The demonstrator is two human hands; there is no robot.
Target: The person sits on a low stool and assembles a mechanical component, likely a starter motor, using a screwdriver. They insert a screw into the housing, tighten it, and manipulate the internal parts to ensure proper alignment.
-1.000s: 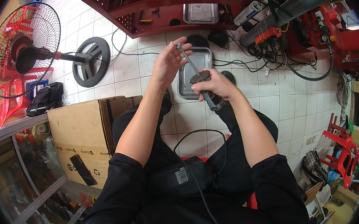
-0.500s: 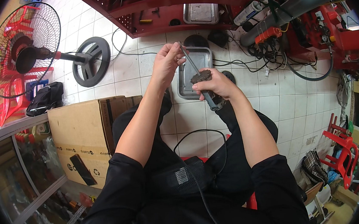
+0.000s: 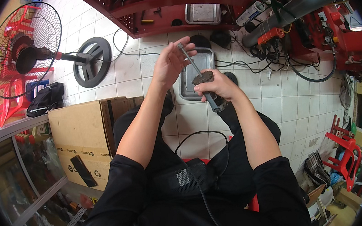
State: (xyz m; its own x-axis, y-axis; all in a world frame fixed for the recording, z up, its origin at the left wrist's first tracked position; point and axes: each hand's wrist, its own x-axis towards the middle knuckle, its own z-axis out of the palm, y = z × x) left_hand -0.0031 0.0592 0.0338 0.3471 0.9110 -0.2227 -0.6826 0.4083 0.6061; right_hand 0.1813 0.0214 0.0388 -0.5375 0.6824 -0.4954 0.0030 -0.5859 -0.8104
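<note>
My right hand (image 3: 218,85) is closed around a greasy, dark grey metal part (image 3: 216,102), its dirty brown top (image 3: 204,76) showing above my thumb. From that top a thin metal rod (image 3: 191,61) slants up and to the left, ending in a small, thicker head. My left hand (image 3: 171,64) is open beside the rod's upper end, with the fingers spread behind it and the palm partly turned up. Whether a finger touches the rod I cannot tell. Below and beyond both hands, a shallow metal tray (image 3: 186,94) lies on the floor, partly hidden by them.
A red tool rack (image 3: 170,1) with hand tools and another tray (image 3: 203,13) stands ahead. At left are a standing fan (image 3: 27,53) and a cardboard box (image 3: 81,140) with a phone (image 3: 83,171) on it. Cables (image 3: 246,63) trail across the tiles. A black mesh object (image 3: 183,180) rests by my lap.
The fingers of my left hand were pinched at the rod's upper end and are now spread apart. My right hand stays in nearly the same place, holding the metal part.
</note>
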